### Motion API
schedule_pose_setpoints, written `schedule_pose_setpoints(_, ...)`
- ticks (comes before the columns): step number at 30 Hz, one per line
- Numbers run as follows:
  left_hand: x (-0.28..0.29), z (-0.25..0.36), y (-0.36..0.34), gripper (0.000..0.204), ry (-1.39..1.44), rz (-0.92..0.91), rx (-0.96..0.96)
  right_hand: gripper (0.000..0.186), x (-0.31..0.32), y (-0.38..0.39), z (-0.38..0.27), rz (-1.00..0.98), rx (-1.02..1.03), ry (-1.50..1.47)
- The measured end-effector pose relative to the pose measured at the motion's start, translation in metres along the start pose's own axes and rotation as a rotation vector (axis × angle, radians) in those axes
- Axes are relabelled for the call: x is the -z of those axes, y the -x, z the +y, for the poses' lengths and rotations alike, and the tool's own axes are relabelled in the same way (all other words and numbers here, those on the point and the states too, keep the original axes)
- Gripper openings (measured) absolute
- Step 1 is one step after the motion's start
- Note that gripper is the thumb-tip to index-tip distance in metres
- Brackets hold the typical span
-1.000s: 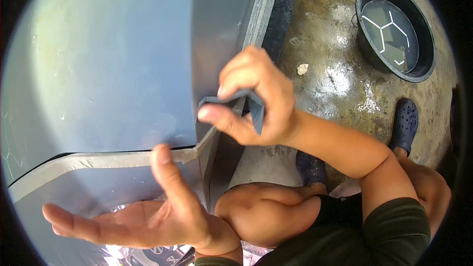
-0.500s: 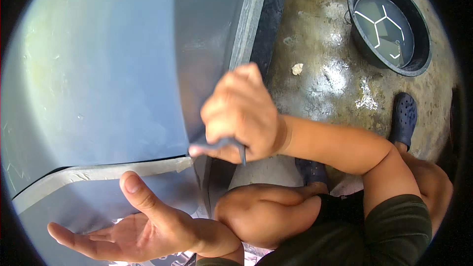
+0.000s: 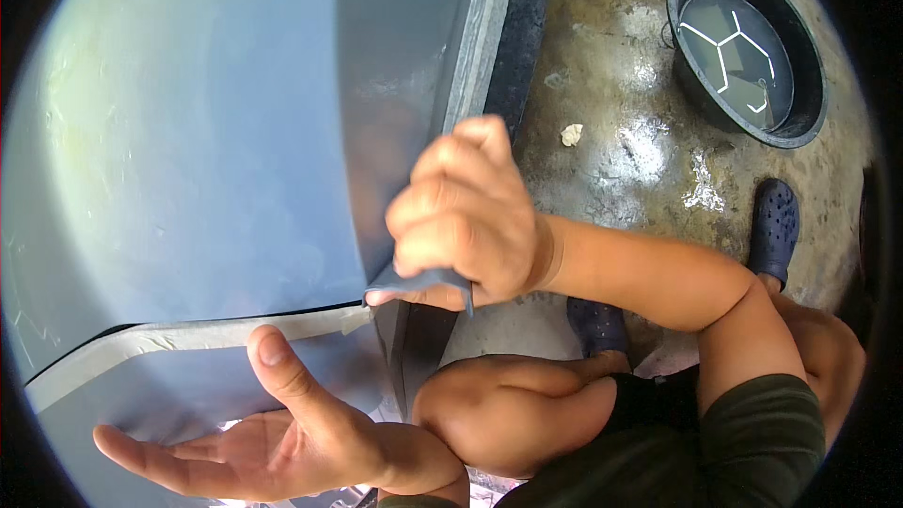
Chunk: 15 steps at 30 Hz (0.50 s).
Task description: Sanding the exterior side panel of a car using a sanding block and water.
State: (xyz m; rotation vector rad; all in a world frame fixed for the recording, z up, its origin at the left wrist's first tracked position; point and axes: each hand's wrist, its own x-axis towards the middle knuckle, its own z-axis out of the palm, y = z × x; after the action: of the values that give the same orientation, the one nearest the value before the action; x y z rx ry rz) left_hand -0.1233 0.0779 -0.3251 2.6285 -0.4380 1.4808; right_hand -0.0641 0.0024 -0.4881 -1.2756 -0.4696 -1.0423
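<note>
My right hand (image 3: 467,212) is closed round a small bent piece of dark grey sandpaper (image 3: 431,279). One fingertip presses the sheet to the lower corner of a smooth blue-grey car panel (image 3: 216,150), beside a dark gap. Pale masking tape (image 3: 198,331) runs along the panel's lower border and ends just under that fingertip. Below the tape, my left hand (image 3: 282,437) is open and empty, thumb up and palm partly showing. Whether its back rests against the lower bodywork I cannot tell.
A round black basin (image 3: 704,99) of cloudy water stands on the wet concrete floor (image 3: 611,66) at far right. A pale crumpled scrap (image 3: 571,134) lies nearer. My dark clogs (image 3: 775,226) and bent knee (image 3: 513,409) are close to the panel edge.
My right hand has shifted very slightly along the panel corner, and more of the sandpaper's face shows. The left thumb appears a little farther right; the view itself has moved slightly.
</note>
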Motion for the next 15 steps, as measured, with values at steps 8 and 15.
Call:
schedule_pose_setpoints(8, 0.013, -0.002, -0.004, 0.111, -0.051, -0.116, -0.067, 0.031, 0.008, -0.019, 0.015, 0.067, 0.014, 0.092)
schedule_pose_setpoints(15, -0.001, 0.010, -0.002, 0.149, -0.558, -0.297, -0.119, 0.038, 0.051, -0.049, 0.041, 0.067, -0.133, -0.018)
